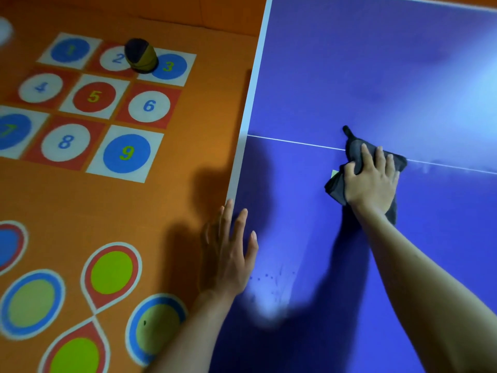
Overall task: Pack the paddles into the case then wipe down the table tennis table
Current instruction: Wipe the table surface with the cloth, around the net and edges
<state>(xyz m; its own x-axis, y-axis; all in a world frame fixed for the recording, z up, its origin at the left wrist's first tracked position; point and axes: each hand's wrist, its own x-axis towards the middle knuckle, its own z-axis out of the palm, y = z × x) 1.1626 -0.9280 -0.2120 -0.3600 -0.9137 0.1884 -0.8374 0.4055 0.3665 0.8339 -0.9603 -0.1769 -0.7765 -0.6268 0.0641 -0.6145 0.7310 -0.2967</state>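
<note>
our right hand (372,181) presses flat, fingers spread, on a dark cloth (355,157) lying across the white centre line (295,142) of the blue table (376,76). a small pale patch (334,173) shows just left of that hand, at the cloth's edge. our left hand (228,254) hovers at the table's white edge (252,90), fingers straight and loosely spread, holding nothing. far beyond the left hand, on the orange floor (188,170), a dark-and-yellow cylinder (141,55) stands on a number grid (94,103) between squares 2 and 3. coloured circles (111,273) lie left of the left hand.
</note>
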